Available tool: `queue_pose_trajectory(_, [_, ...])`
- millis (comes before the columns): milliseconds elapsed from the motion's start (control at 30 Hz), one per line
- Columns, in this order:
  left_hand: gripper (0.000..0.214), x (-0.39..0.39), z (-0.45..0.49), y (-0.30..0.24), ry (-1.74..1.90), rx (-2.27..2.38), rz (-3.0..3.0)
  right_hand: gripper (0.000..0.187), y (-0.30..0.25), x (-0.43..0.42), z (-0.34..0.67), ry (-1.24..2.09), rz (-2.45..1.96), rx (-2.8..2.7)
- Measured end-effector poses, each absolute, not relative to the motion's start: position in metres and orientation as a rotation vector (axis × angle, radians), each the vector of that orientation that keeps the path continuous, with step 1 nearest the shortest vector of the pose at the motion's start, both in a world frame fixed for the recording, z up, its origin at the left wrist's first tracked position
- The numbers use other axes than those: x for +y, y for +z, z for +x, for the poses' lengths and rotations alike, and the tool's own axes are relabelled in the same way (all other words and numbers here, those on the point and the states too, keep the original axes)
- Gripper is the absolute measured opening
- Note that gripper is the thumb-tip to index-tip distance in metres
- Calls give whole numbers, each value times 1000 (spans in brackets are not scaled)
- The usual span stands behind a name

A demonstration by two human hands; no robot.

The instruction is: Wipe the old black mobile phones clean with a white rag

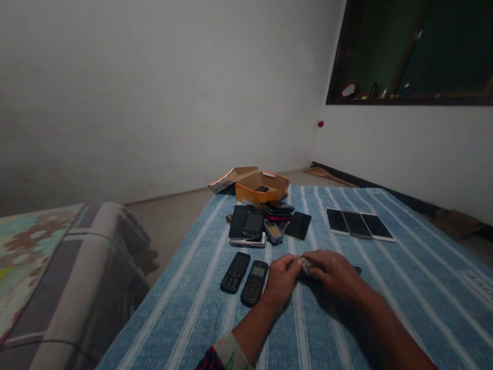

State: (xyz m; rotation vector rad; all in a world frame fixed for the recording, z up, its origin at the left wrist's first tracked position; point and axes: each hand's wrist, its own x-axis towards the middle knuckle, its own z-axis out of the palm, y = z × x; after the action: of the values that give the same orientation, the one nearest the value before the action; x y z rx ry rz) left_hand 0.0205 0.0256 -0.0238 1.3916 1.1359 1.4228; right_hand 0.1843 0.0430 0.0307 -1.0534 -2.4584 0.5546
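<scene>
My left hand [281, 279] and my right hand [332, 271] meet over the striped blue cloth, fingertips pinched together. Between them shows a small pale grey thing [305, 265], too small and covered to name. A dark edge [356, 270] sticks out past my right hand; the rest of it is hidden. Left of my left hand lie two black keypad phones, one [255, 283] close by and another [235, 272] farther left. Beyond them is a loose pile with a black touchscreen phone [253, 224], a grey keypad phone [272, 231] and a dark flat panel [297, 225].
An orange box [247, 196] with its lid folded back stands at the far end of the blue cloth [194, 333]. Three flat tablets or screens [356, 224] lie side by side at the far right. A bed with a patterned cover [40, 280] is at the left.
</scene>
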Motion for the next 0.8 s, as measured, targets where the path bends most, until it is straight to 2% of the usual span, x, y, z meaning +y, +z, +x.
queue_pose_trajectory(300, [28, 24, 22, -29, 1419, 1105, 1311, 19, 24, 47, 180, 261, -1079, -2600])
queue_pose_trajectory(800, [29, 16, 18, -20, 1356, 1125, 1328, 21, 15, 44, 174, 178, -1027, -2621])
